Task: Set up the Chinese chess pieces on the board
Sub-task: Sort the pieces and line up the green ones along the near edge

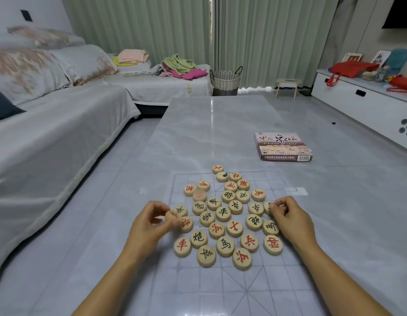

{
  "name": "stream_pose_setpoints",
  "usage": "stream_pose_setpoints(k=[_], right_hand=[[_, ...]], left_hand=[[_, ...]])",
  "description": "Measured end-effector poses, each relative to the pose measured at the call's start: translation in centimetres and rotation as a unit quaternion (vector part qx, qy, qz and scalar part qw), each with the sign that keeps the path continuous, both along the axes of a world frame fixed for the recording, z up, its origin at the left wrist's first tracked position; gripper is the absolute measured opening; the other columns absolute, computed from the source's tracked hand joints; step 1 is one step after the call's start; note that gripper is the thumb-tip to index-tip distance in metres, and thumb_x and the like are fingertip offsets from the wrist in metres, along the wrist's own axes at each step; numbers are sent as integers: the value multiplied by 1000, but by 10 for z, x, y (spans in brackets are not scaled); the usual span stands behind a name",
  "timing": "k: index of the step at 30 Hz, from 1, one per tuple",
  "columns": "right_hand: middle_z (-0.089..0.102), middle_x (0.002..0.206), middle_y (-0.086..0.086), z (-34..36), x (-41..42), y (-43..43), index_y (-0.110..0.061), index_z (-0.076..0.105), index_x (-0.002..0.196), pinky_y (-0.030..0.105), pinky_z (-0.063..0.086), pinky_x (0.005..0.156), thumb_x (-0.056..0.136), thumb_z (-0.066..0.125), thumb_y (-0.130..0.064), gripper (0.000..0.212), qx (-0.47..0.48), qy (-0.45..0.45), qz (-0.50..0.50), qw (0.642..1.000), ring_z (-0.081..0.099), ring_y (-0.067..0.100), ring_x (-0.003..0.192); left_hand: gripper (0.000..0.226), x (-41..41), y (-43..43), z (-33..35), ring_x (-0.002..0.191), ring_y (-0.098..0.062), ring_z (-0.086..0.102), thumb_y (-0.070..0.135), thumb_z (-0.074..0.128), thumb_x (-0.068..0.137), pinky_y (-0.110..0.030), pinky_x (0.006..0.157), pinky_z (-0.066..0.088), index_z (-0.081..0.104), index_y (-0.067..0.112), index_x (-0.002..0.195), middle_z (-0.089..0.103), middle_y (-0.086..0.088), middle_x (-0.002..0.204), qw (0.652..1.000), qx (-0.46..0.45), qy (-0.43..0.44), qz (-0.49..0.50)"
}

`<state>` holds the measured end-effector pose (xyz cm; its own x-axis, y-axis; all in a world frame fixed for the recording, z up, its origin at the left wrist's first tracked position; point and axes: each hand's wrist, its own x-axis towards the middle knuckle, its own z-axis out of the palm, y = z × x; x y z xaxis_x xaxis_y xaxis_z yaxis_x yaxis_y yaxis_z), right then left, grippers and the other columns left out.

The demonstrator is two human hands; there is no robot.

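Round wooden chess pieces (223,213) lie heaped on the thin, clear board (243,290). They look light, hard and smooth, and are probably easiest to pinch by the rim. The left hand (150,224) pinches one at the heap's 9 o'clock, and the right hand (291,221) pinches another at 3 o'clock. The glossy table (220,124) looks slippery. The game box (282,147) is at 1 o'clock and the sofa (61,133) at 10.

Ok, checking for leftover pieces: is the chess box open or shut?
Shut: the chess box lies flat, printed lid on top, nothing of its inside showing.
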<state>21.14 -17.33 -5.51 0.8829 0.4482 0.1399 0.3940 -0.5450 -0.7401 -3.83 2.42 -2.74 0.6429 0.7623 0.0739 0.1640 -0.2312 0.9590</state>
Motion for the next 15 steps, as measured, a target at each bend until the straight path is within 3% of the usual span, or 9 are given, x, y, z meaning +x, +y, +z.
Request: stream_pose_setpoints(k=[3, 6, 8, 11, 15], right_hand=[[60, 71, -4, 2, -4, 0, -25, 54, 86, 37, 46, 68, 86, 53, -35, 10, 4, -2, -3, 1000, 57, 22, 76], [60, 73, -1, 5, -6, -1, -23, 55, 90, 36, 44, 67, 86, 54, -32, 10, 5, 11, -5, 1000, 57, 24, 77], [59, 73, 1, 9, -7, -1, -19, 56, 93, 36, 44, 68, 87, 54, -27, 11, 12, 19, -10, 1000, 58, 25, 79], [57, 83, 2, 17, -2, 15, -15, 59, 96, 41, 42, 84, 87, 54, -21, 12, -8, -57, -9, 998, 55, 24, 87], [57, 109, 5, 35, 0, 74, -15, 58, 112, 39, 35, 94, 90, 52, -26, 25, -56, -134, 85, 986, 48, 25, 108]], left_hand=[[26, -22, -10, -18, 83, -7, 58, 35, 79, 64, -18, 71, 46, 59, 29, 80, 66, 6, 89, 994, 81, 78, -13], [36, -19, -14, -22, 92, -3, 54, 58, 57, 54, -27, 84, 44, 52, 41, 85, 62, 16, 87, 979, 156, 129, -27], [42, -17, -15, -21, 98, -6, 54, 59, 55, 53, -32, 90, 44, 44, 44, 91, 58, 22, 95, 979, 156, 126, -26], [41, -18, -16, -21, 102, -8, 56, 56, 53, 58, -34, 92, 45, 43, 43, 95, 60, 17, 102, 985, 140, 99, -18], [35, -18, -14, -21, 97, -6, 59, 50, 50, 63, -27, 86, 48, 48, 35, 94, 63, 8, 100, 990, 122, 77, 3]])
